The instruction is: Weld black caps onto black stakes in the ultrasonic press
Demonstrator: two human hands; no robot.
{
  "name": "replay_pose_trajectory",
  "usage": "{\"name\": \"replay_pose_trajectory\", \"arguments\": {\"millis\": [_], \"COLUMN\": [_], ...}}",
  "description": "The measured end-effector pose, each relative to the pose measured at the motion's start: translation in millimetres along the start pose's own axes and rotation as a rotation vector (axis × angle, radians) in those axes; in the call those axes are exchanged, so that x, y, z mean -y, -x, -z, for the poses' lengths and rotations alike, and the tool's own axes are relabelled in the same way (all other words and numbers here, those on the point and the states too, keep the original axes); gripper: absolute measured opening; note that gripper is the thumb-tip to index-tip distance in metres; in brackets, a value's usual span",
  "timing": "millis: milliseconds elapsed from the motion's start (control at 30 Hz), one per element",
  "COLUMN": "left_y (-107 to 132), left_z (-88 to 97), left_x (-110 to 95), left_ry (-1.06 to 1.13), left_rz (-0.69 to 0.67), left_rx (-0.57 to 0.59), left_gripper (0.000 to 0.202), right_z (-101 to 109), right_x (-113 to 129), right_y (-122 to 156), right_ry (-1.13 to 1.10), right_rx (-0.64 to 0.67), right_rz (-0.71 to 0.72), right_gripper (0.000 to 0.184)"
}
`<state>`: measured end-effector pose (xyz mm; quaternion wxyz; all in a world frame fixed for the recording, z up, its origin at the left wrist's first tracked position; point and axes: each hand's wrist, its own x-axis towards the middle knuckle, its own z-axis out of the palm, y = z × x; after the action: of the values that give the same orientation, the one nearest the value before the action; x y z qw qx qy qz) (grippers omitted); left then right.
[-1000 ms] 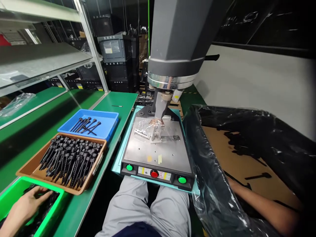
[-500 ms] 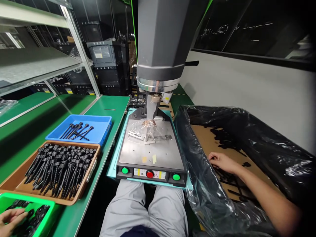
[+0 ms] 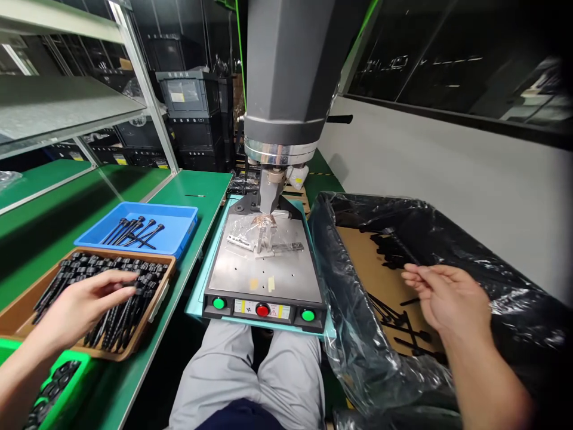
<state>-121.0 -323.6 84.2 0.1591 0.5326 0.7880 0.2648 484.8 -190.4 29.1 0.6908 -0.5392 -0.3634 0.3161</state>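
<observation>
My left hand hovers over the brown tray, thumb and fingers apart, with nothing seen between them. Packed in that tray are many black ribbed rods with wide heads. At the right, my right hand is above a box lined with black plastic, its thumb and fingertips pinched together. A thin dark streak runs up and left from these fingertips; whether it is a held rod is hard to tell. Loose black rods lie on the cardboard bottom of the box.
Ahead stands a grey press over a metal plate with two green buttons and a red one. A blue tray holds several black rods. A green bin with black rings is at lower left. Shelving rises beyond.
My left hand has left the green bin and moved up and right over the brown tray. My right hand has risen from inside the box and shifted right. The view has shifted slightly.
</observation>
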Motion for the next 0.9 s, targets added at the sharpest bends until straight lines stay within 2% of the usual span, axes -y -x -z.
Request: {"name": "replay_pose_trajectory", "arguments": {"millis": [67, 100, 167, 267, 367, 500, 633, 767, 900], "left_y": [-14.0, -20.5, -31.0, -38.4, -34.9, -22.1, -14.1, -12.7, -13.5], "left_z": [-20.8, -32.7, -58.4, -97.0, -128.6, -156.9, -175.5, -186.0, -189.1], "left_x": [-42.6, -60.8, -91.5, -125.9, -147.8, -156.9, -149.3, -138.0, -131.4], "left_ry": [0.170, 0.242, 0.365, 0.578, 0.769, 0.941, 1.013, 1.051, 1.044], "left_rz": [-0.075, -0.126, -0.243, -0.350, -0.384, -0.454, -0.424, -0.341, -0.334], "left_rx": [0.141, 0.169, 0.234, 0.353, 0.436, 0.444, 0.491, 0.543, 0.557], "left_gripper": [0.053, 0.050, 0.044, 0.042, 0.043, 0.033, 0.028, 0.029, 0.030], "right_z": [-11.2, -18.0, -34.0, -61.2, -85.6, -105.5, -111.5, -112.1, -114.4], "right_x": [-0.2, -3.7, -14.7, -33.6, -48.5, -60.0, -68.5, -77.9, -81.3], "right_y": [35.9, 54.6, 90.5, 133.9, 160.0, 174.8, 180.3, 183.8, 186.3], "right_ry": [-0.014, -0.004, -0.044, -0.153, -0.227, -0.307, -0.312, -0.256, -0.182], "right_rx": [0.114, 0.193, 0.317, 0.472, 0.556, 0.611, 0.633, 0.625, 0.620], "right_rz": [-0.066, -0.098, -0.154, -0.256, -0.310, -0.338, -0.336, -0.299, -0.247], "right_gripper": [0.041, 0.044, 0.040, 0.033, 0.028, 0.025, 0.025, 0.025, 0.025]}}
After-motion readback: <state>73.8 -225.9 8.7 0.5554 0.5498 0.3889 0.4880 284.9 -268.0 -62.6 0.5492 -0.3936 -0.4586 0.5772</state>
